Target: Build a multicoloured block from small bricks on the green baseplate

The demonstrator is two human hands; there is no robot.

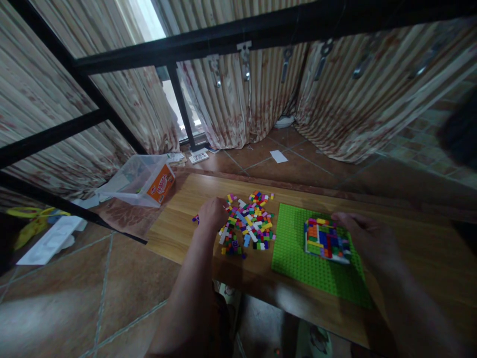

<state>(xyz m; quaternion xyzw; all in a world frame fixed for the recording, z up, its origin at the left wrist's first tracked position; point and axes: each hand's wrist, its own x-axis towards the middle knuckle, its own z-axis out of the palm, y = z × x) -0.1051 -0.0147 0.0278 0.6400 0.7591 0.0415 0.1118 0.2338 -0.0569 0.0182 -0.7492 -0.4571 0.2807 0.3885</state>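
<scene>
My left hand is closed at the left side of a loose pile of coloured toy bricks, and its fingertips are hidden. A green studded baseplate lies on the wooden table, to the right of the pile. On that plate is a low block of joined bricks in red, blue, orange, yellow and green, with a pale lower edge. My right hand is closed at the block's far right corner, thumb and finger together. Whatever is between those fingers cannot be made out.
The wooden tabletop has a black metal frame beyond it. A clear plastic box with an orange label stands at the left. White foam trays lie on the tiled floor, and striped curtains hang behind.
</scene>
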